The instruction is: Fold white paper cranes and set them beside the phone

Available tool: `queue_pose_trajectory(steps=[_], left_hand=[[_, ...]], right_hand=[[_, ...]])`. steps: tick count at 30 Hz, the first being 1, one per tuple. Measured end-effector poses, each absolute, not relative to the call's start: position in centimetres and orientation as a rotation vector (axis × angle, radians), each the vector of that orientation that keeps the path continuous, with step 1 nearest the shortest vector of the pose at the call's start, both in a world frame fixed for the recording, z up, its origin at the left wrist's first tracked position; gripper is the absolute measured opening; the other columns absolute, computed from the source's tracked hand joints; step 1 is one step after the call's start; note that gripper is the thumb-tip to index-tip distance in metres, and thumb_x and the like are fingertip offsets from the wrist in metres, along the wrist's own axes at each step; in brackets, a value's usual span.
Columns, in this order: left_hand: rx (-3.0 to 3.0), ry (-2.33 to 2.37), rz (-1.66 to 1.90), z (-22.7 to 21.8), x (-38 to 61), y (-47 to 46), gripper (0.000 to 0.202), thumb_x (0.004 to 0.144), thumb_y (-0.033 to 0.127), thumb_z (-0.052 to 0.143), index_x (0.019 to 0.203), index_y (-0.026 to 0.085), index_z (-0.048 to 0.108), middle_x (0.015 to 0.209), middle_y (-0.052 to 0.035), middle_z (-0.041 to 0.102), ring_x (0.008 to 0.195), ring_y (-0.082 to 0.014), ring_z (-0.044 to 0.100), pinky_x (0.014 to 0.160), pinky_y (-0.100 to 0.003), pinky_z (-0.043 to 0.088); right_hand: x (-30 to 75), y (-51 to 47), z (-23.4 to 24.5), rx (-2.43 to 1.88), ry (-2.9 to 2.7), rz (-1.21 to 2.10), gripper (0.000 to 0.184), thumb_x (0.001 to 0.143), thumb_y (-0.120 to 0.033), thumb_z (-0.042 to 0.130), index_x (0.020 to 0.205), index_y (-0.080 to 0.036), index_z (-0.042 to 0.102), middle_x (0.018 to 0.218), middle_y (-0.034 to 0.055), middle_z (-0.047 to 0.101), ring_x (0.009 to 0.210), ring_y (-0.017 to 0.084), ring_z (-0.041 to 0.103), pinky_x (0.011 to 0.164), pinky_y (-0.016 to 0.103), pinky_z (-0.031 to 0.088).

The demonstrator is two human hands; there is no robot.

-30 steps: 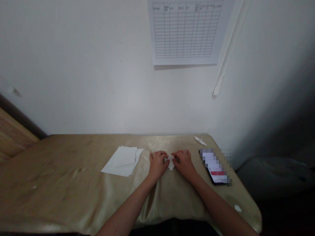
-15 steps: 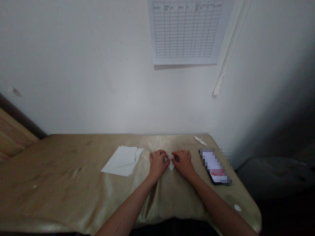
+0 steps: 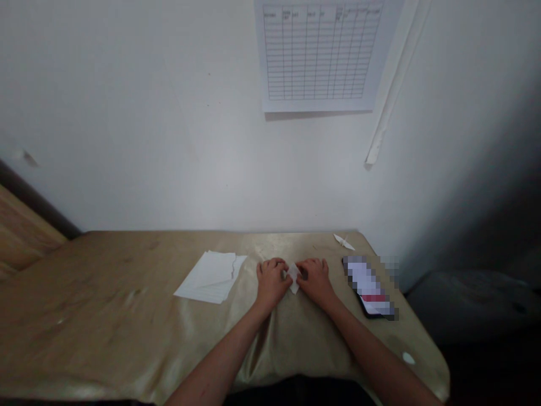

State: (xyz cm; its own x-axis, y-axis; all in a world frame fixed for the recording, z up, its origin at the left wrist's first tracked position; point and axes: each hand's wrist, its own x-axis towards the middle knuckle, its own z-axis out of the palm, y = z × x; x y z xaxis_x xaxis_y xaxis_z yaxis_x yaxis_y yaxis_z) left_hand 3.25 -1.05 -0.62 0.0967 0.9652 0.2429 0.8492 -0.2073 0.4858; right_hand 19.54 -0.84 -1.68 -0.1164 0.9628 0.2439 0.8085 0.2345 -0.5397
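Observation:
A small folded piece of white paper [image 3: 294,279], roughly diamond-shaped, lies on the tan covered table [image 3: 139,338] between my two hands. My left hand [image 3: 271,282] pinches its left edge, thumb and fingers curled inward. On the opposite edge, my right hand [image 3: 316,280] grips the paper in the same way. The fingertips hide both side corners of the paper. To the left of my left hand lies a stack of white paper sheets [image 3: 207,276], with a torn edge on the top piece.
Right of my right hand lies a phone [image 3: 367,287], its screen blurred out. A folded white paper shape [image 3: 344,242] sits near the back right corner. A small white scrap [image 3: 408,358] lies at the right edge. The wall behind carries a printed chart [image 3: 316,56].
Both hands stay in nearly the same place. My fingers have shifted slightly apart, so a little more of the folded paper shows between them.

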Motion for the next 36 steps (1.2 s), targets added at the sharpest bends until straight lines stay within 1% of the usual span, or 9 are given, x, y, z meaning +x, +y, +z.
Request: queue_pose_trajectory(steps=[3,7,13,18,23,27,32,36], left_hand=[[2.149,1.804,0.769,-0.7,3.1,-1.0,0.013,0.08,0.023,0.069,0.093,0.025,0.072,0.122,-0.0016,0.069,0.121,-0.0266,0.056,0.118,-0.054,0.021],[2.153,1.775,0.784,-0.7,3.0,-1.0,0.008,0.081,0.026,0.07,0.089,0.025,0.071,0.121,-0.0009,0.068,0.121,-0.0261,0.055,0.118,-0.056,0.018],[2.154,1.776,0.776,-0.7,3.1,-1.0,0.006,0.083,0.027,0.07,0.089,0.026,0.069,0.121,-0.0008,0.068,0.122,-0.0258,0.055,0.119,-0.057,0.016],[2.126,1.811,0.747,-0.4,3.3,-1.0,0.007,0.083,0.026,0.069,0.089,0.026,0.07,0.122,-0.0009,0.068,0.122,-0.0266,0.054,0.119,-0.055,0.019],[2.116,1.828,0.729,-0.2,3.4,-1.1,0.008,0.082,0.026,0.068,0.09,0.026,0.07,0.122,-0.0017,0.069,0.123,-0.0274,0.052,0.117,-0.053,0.021],[2.149,1.816,0.735,-0.4,3.2,-1.1,0.009,0.083,0.027,0.068,0.091,0.027,0.07,0.123,-0.0017,0.068,0.123,-0.0272,0.052,0.117,-0.052,0.021],[2.167,1.813,0.733,-0.5,3.0,-1.1,0.011,0.083,0.027,0.068,0.094,0.026,0.071,0.124,-0.0018,0.068,0.123,-0.0268,0.053,0.116,-0.051,0.023],[2.162,1.804,0.726,-0.5,3.0,-1.0,0.011,0.083,0.026,0.069,0.094,0.026,0.071,0.123,-0.0022,0.068,0.122,-0.0266,0.053,0.116,-0.051,0.024]], right_hand=[[19.7,-0.9,-1.7,-1.606,-1.984,0.361,0.026,0.085,-0.02,0.06,0.108,-0.025,0.072,0.111,0.0057,0.073,0.116,0.026,0.056,0.118,0.054,0.014],[19.8,-1.1,-1.5,-1.573,-2.002,0.369,0.023,0.088,-0.023,0.06,0.107,-0.027,0.073,0.108,0.0042,0.072,0.114,0.024,0.057,0.117,0.05,0.018],[19.6,-1.0,-1.5,-1.615,-2.011,0.356,0.021,0.091,-0.027,0.06,0.108,-0.025,0.072,0.11,0.0057,0.072,0.116,0.026,0.055,0.117,0.052,0.017],[19.6,-0.8,-1.8,-1.62,-2.016,0.351,0.027,0.089,-0.023,0.059,0.113,-0.024,0.07,0.114,0.0069,0.071,0.119,0.028,0.054,0.118,0.054,0.015],[19.6,-0.8,-1.9,-1.634,-2.017,0.325,0.03,0.085,-0.019,0.059,0.112,-0.026,0.071,0.115,0.0076,0.071,0.118,0.027,0.055,0.118,0.054,0.016],[19.7,-0.9,-1.7,-1.605,-2.022,0.351,0.028,0.085,-0.019,0.059,0.11,-0.025,0.071,0.114,0.0069,0.071,0.119,0.027,0.054,0.118,0.053,0.017],[20.5,-0.8,-1.6,-1.467,-2.013,0.421,0.022,0.086,-0.024,0.06,0.106,-0.022,0.07,0.113,0.0064,0.07,0.117,0.025,0.056,0.117,0.05,0.023],[21.6,-0.8,-1.2,-1.286,-2.04,0.475,0.035,0.079,-0.016,0.061,0.113,-0.021,0.068,0.115,0.0065,0.07,0.117,0.024,0.056,0.114,0.045,0.03]])
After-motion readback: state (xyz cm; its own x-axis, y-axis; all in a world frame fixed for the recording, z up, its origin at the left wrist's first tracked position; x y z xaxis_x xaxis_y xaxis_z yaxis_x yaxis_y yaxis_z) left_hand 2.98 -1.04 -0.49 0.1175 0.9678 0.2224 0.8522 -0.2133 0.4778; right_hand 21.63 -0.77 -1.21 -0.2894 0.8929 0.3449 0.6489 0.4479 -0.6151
